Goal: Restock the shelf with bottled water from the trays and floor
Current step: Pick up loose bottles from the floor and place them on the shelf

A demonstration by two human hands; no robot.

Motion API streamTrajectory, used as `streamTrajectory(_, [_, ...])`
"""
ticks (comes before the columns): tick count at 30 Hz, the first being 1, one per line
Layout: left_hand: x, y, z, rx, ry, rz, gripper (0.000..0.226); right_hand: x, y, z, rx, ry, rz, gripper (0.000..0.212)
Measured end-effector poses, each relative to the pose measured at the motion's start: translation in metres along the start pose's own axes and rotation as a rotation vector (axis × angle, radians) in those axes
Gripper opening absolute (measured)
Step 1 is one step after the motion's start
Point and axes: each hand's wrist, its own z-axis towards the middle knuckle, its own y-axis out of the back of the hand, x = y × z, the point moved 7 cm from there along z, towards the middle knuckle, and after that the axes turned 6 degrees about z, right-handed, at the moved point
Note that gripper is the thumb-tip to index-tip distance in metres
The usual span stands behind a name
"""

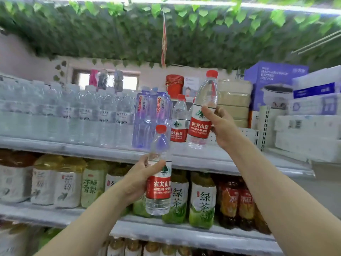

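A: where's the water sitting?
B: right hand (222, 129) is gripping one bottle (203, 111) at center-right, just above the top shelf (92, 147). Left hand (137, 179) is clutching another (159, 174) lower center.

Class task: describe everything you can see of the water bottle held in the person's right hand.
The water bottle is clear plastic with a red cap and a red label with white lettering. It looks full and sealed. It tilts slightly, cap to the right, held up at the top shelf. The right hand grips its middle from the right.
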Motion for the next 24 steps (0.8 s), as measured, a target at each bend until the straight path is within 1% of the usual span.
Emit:
streamTrajectory(2, [-0.003,0.010,0.005,0.020,-0.005,-0.006,0.065,-0.010,-0.011,0.012,-0.016,-0.026,-0.013,0.055])
streamTrajectory(3, [-0.005,0.014,0.007,0.028,-0.007,-0.005,0.066,-0.017,-0.017,0.018,-0.018,-0.038,-0.022,0.056])
streamTrajectory(7, [-0.010,0.027,0.015,0.065,-0.006,0.020,0.102,-0.045,-0.035,0.037,-0.045,-0.059,-0.146,0.046])
streamTrajectory(9, [-0.010,0.034,0.018,0.075,-0.008,0.029,0.111,-0.055,-0.039,0.045,-0.059,-0.057,-0.188,0.045])
streamTrajectory(10, [-0.010,0.037,0.019,0.081,-0.009,0.028,0.112,-0.059,-0.040,0.047,-0.061,-0.057,-0.201,0.044])
streamTrajectory(11, [-0.011,0.039,0.018,0.083,-0.009,0.026,0.108,-0.061,-0.041,0.049,-0.062,-0.062,-0.215,0.041])
streamTrajectory(14, [-0.014,0.042,0.017,0.087,-0.023,0.001,0.070,-0.068,-0.043,0.051,-0.061,-0.081,-0.246,0.032])
streamTrajectory(15, [-0.017,0.042,0.016,0.080,-0.026,-0.003,0.065,-0.071,-0.044,0.051,-0.055,-0.088,-0.250,0.031])
streamTrajectory(16, [-0.018,0.044,0.018,0.079,-0.032,-0.003,0.069,-0.074,-0.045,0.052,-0.050,-0.093,-0.255,0.032])
streamTrajectory(18, [-0.020,0.043,0.019,0.089,-0.046,0.003,0.088,-0.078,-0.047,0.053,-0.040,-0.103,-0.269,0.034])
streamTrajectory(19, [-0.021,0.042,0.020,0.091,-0.047,0.000,0.091,-0.079,-0.048,0.053,-0.038,-0.105,-0.277,0.033])
streamTrajectory(22, [-0.020,0.044,0.025,0.076,-0.048,-0.024,0.075,-0.080,-0.049,0.055,-0.030,-0.094,-0.313,0.032])
streamTrajectory(23, [-0.021,0.043,0.026,0.074,-0.043,-0.024,0.078,-0.079,-0.049,0.055,-0.027,-0.085,-0.322,0.033])
streamTrajectory(24, [-0.021,0.043,0.027,0.073,-0.043,-0.017,0.085,-0.079,-0.049,0.056,-0.029,-0.078,-0.329,0.035])
